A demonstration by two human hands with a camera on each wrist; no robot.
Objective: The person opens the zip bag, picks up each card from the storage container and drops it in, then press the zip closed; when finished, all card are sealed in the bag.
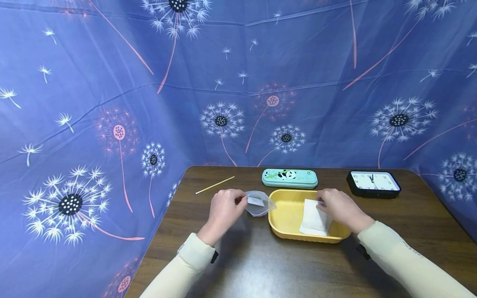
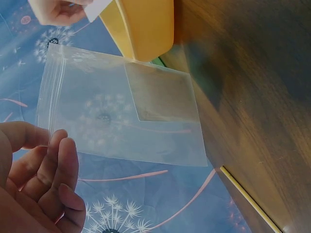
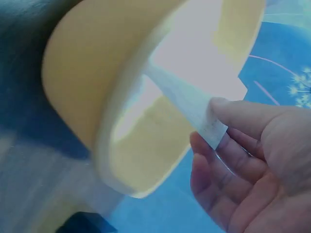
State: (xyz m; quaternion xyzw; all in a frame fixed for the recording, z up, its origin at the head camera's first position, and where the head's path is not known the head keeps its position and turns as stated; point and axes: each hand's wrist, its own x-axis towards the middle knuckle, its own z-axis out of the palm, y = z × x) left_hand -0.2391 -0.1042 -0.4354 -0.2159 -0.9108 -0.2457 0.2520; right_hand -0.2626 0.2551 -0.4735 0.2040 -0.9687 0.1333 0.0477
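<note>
My left hand pinches a clear zip bag by its zip edge, to the left of the yellow tub. Inside the bag, at the end away from the zip, lies a small flat paper piece. Above the right half of the yellow tub, my right hand holds white paper between thumb and fingers. The right wrist view shows the pinched paper corner; the rest hangs down into the tub. Whether it is one folded sheet or several cannot be told.
Behind the tub lies a mint-green panda tin. A black-framed clock stands at the right rear. At the left rear is a thin yellow stick with a white end. A blue dandelion-print cloth hangs behind the wooden table.
</note>
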